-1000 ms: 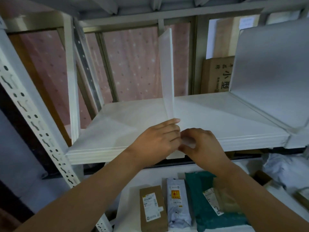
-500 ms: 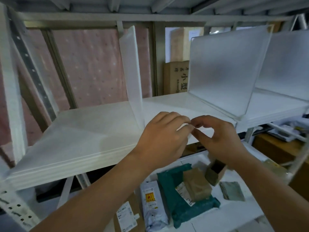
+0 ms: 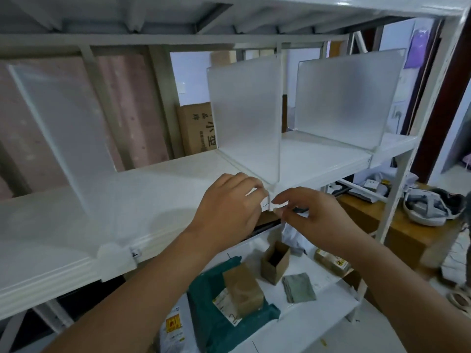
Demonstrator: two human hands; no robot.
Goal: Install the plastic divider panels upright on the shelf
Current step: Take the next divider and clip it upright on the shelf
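At frame centre, both hands' fingers pinch the front foot of an upright frosted plastic divider panel (image 3: 246, 118) at the white shelf (image 3: 153, 189) edge: left hand (image 3: 226, 212), right hand (image 3: 311, 215). The panel runs front to back, with open shelf to its left.

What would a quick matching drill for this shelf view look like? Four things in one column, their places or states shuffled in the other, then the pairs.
Things:
1. middle divider panel
2. left divider panel
3. small open cardboard box
4. teal mailer bag

Places or states:
A. lying on the lower shelf under a brown parcel
B. upright at the left of the shelf, no hand near it
C. upright, with the left hand and right hand at its front foot
D. standing on the lower shelf, open top

Pairs: 1-C, 2-B, 3-D, 4-A
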